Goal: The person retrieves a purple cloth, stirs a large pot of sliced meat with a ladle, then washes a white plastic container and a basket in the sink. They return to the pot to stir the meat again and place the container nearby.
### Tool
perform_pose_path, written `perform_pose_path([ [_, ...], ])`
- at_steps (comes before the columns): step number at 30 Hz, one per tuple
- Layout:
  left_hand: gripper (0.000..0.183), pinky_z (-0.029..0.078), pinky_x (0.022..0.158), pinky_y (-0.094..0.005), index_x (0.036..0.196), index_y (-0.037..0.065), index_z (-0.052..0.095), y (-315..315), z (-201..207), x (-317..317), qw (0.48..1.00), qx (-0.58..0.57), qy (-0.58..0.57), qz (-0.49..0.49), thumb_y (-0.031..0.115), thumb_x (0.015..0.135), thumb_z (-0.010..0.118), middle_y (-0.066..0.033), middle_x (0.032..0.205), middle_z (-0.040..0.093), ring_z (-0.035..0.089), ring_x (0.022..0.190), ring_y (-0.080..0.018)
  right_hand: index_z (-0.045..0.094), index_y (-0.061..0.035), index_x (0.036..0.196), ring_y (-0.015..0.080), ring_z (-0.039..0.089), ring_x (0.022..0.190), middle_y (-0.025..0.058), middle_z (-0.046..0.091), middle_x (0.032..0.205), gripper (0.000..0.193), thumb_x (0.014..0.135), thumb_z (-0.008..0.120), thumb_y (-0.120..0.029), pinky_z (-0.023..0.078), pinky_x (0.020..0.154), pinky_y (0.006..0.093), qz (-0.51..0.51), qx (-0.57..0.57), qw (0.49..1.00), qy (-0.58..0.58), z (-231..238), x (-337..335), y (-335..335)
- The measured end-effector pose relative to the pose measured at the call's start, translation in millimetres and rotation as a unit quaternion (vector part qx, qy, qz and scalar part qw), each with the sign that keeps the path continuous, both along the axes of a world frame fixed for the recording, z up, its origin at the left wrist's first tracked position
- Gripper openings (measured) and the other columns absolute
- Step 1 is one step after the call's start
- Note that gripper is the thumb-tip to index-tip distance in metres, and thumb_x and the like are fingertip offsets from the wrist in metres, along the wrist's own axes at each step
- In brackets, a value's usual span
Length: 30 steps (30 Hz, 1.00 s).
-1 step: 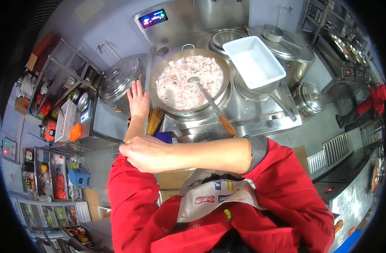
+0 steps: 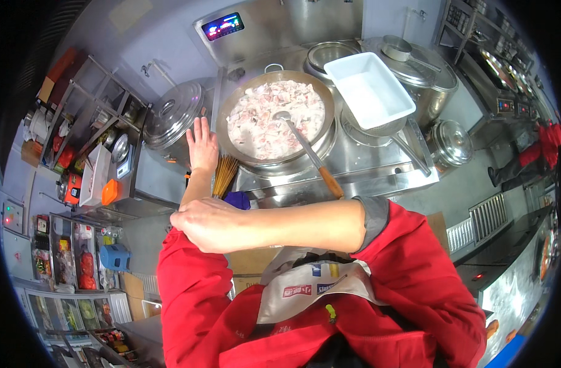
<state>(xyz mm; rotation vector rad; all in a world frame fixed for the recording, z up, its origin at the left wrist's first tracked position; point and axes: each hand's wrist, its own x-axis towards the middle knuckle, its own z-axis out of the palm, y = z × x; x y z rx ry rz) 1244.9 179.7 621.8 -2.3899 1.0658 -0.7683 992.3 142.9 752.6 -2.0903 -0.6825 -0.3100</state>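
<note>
My left hand (image 2: pixel 202 145) is stretched out with its fingers up and slightly apart, holding nothing, just left of a large wok (image 2: pixel 327 119). Across my body reaches my right arm; my right hand (image 2: pixel 208 226) is closed on the rolled red left sleeve (image 2: pixel 193 260) at the forearm. In the wok, pale pink cut meat (image 2: pixel 262 116) lies in cloudy, foamy liquid. A ladle (image 2: pixel 306 146) with a wooden handle rests in it, its handle over the near rim. Below my left hand is a bamboo wok brush (image 2: pixel 224 176).
Right of the wok, a white rectangular tub (image 2: pixel 369 92) sits above a strainer (image 2: pixel 409 153). Lidded pots stand left (image 2: pixel 173 113) and right (image 2: pixel 451 144). A steel shelf (image 2: pixel 87 92) is at the left wall. Another person (image 2: pixel 541 147) in red stands far right.
My right hand has shifted very slightly left, still on the sleeve. My left hand has moved a touch to the right. The wok and ladle are unchanged.
</note>
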Motion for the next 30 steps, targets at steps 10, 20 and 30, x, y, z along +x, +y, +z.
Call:
perform_pose_path([
  [10,0.022,0.036,0.113,-0.0542,0.109,0.005,0.065,2.1,-0.7,18.5,0.911,-0.382,0.092,0.126,0.011,0.09,0.056,-0.0238,0.153,0.034,0.026,0.146,-0.0423,0.059,0.0004,0.087,0.0354,0.063,0.082,0.016,0.058,0.087,0.005,0.086,0.062,-0.004,0.05,0.067,0.0446,0.118,0.123,0.98,-0.108,-2.9,-27.0,9.2],
  [20,0.043,0.038,0.111,-0.0498,0.117,0.002,0.063,1.9,14.9,33.2,0.676,-0.614,0.257,0.315,0.015,0.077,0.067,-0.027,0.14,0.036,0.04,0.13,-0.0446,0.058,-0.0021,0.105,0.0265,0.066,0.086,0.0139,0.063,0.099,0.019,0.087,0.066,-0.002,0.053,0.078,0.035,-0.024,0.117,0.992,0.035,5.1,-34.1,2.9],
  [30,0.029,0.058,0.069,-0.0464,0.11,0.0,0.061,40.8,-4.3,72.9,0.205,-0.896,0.332,0.211,0.019,0.087,0.061,-0.0218,0.098,0.068,0.069,0.084,-0.0356,0.059,0.0003,0.114,0.0225,0.069,0.095,0.0119,0.068,0.101,0.025,0.09,0.066,-0.003,0.054,0.086,0.0343,-0.033,0.135,0.99,0.035,-20.7,-51.4,0.7],
])
